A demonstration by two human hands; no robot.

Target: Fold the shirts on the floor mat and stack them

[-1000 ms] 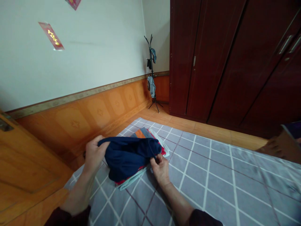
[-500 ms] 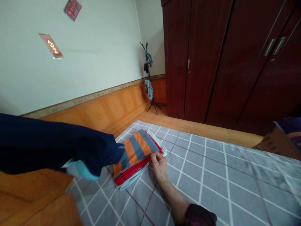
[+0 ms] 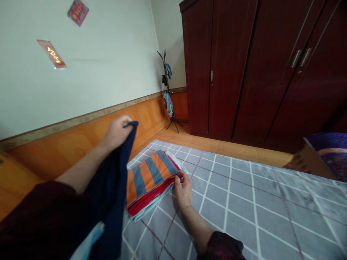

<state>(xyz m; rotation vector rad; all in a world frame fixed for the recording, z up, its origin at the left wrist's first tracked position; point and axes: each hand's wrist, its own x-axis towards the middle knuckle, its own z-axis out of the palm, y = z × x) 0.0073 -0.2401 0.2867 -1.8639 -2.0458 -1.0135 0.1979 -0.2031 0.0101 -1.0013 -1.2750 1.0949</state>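
Observation:
My left hand (image 3: 119, 131) is raised at left of centre, its fingers closed on the edge of a dark navy garment (image 3: 123, 180). That garment hangs down in a long drape, with a light blue piece of cloth (image 3: 90, 240) showing by its lower part. On the bed lies a stack of folded clothes: an orange-and-grey striped garment (image 3: 151, 173) on top, a red one (image 3: 151, 198) under it and a pale blue one (image 3: 151, 209) at the bottom. My right hand (image 3: 183, 189) pinches the near right corner of the striped garment.
A grey checked bedspread (image 3: 230, 202) covers the bed. Beyond it stand a dark red wardrobe (image 3: 225, 79) and a black coat rack (image 3: 168, 85) with a cap and cloth on it. A cardboard box (image 3: 314, 162) with purple fabric is at the right edge.
The navy garment has swung from stretching across the left to hanging down, and my left hand has come into view holding it. My right hand stays at the stack's corner.

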